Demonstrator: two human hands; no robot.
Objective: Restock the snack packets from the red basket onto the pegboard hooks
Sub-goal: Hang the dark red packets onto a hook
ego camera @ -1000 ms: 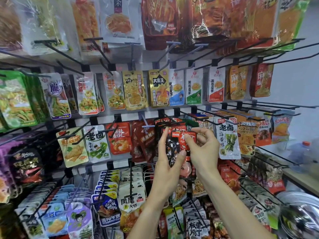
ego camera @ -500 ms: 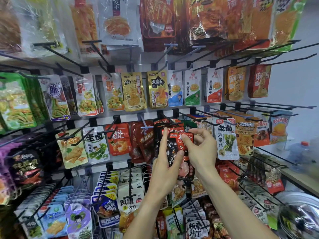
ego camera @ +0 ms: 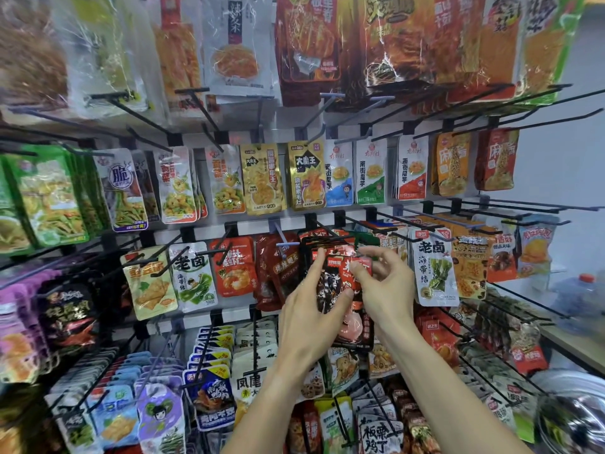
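Pegboard wall (ego camera: pixel 196 224); two hands, left hand (ego camera: pixel 311 316), right hand (ego camera: pixel 383 286), pinching one red-black packet (ego camera: pixel 340 276)

Both hands meet at a red-and-black snack packet (ego camera: pixel 340 280) among the pegboard hooks (ego camera: pixel 330 232) — left hand (ego camera: pixel 307 319) under, right hand (ego camera: pixel 384 286) pinching its top.

Red-black snack pkt (ego camera: pixel 340 276), upright, mid-rack

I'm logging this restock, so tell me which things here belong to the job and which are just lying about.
Job:
left hand
right hand
red-black packet held by both hands
black hook above it

Lying about:
water bottle
metal bowl
neighbouring kelp packet
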